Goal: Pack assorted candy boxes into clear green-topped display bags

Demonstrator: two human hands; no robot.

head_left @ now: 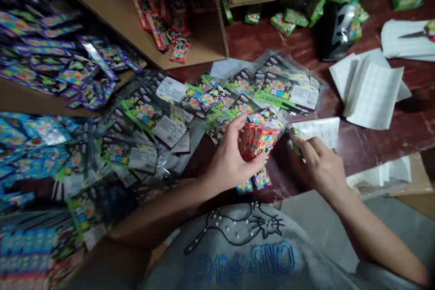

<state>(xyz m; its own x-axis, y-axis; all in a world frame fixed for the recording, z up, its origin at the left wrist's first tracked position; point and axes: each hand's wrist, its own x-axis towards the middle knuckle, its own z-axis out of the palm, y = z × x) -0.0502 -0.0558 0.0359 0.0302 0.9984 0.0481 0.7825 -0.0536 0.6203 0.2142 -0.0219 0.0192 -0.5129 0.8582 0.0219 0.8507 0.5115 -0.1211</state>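
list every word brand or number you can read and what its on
No text reads with certainty.
Grey cloth shirt: large blue lettering, too blurred to quote.
Flat black and green plastic packets: lettering, white labels too blurred.
Small red patterned boxes in the left hand: print too small.
White paper sheets: faint marks, unreadable.

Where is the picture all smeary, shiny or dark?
Head view: purple packets at the left edge look smeared, maybe from lens stretch; head view: blue packets catch whitish shine; head view: the cardboard box falls into shadow inside; head view: the red boxes in the left hand look clearer.
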